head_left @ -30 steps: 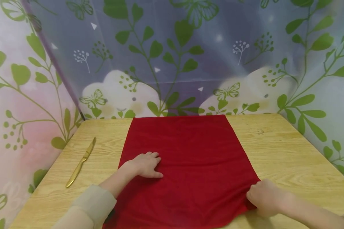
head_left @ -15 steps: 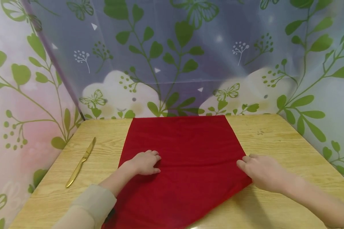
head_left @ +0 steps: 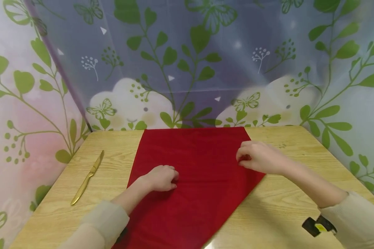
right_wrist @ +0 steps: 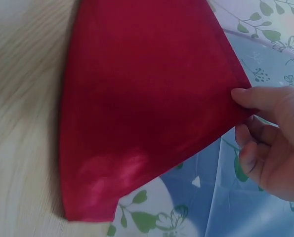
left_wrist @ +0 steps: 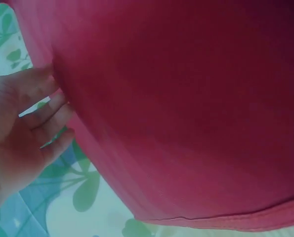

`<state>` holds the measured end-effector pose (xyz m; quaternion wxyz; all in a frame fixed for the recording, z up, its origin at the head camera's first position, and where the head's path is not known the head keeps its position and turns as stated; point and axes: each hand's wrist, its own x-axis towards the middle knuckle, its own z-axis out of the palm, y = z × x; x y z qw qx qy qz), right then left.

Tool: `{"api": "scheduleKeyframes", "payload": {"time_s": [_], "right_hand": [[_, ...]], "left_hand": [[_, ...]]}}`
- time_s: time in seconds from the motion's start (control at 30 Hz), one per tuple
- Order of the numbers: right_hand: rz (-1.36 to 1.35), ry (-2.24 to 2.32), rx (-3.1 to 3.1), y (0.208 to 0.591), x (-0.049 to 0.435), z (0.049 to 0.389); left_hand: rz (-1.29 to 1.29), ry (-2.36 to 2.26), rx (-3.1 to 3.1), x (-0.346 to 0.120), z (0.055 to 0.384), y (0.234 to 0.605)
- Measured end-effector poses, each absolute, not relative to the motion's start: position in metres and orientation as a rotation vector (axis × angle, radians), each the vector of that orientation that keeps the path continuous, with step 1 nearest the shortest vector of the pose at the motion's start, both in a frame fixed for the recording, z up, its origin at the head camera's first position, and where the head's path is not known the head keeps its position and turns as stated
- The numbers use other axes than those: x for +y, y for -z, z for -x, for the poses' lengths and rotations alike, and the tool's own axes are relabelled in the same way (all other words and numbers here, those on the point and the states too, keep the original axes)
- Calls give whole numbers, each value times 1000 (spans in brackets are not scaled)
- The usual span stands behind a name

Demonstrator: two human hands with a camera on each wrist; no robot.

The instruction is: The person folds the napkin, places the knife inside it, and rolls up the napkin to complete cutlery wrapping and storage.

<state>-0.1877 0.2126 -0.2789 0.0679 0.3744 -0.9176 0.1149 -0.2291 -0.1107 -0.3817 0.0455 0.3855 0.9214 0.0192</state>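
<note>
A red cloth [head_left: 190,152] lies over the middle of the table, its right front part folded over so the lower right edge runs slantwise. My right hand [head_left: 261,157] is raised over the cloth's right side. In the right wrist view, the thumb and fingers of that hand pinch a corner of the red cloth [right_wrist: 151,98], stretching it into a point. Toward the cloth's left side, my left hand [head_left: 162,178] rests with its fingertips on the fabric. The left wrist view shows its fingers loosely bent, their tips against the cloth [left_wrist: 176,123].
A gold table knife [head_left: 87,178] lies on the wooden table [head_left: 299,166] left of the cloth. A patterned curtain with green leaves [head_left: 169,55] stands behind the table and along both sides. A small black device [head_left: 319,225] hangs by the right sleeve.
My right hand has carried the cloth's right front corner away from me and inward, folding it over. My left hand stays in place, its fingers bending more.
</note>
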Motion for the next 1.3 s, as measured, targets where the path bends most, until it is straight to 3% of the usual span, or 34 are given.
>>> {"api": "scheduleKeyframes", "payload": {"time_s": [0.33, 0.67, 0.9, 1.3], "right_hand": [[-1058, -407, -2797, 280, 176, 214], [-893, -413, -2774, 285, 143, 226], [-908, -436, -2766, 285, 133, 229], [-843, -512, -2833, 295, 140, 244]], "left_hand": [[-822, -451, 2707, -107, 236, 370], [-649, -1283, 2687, -70, 230, 341], [-650, -1294, 2817, -50, 224, 331], [-546, -1288, 2914, -55, 228, 327]]}}
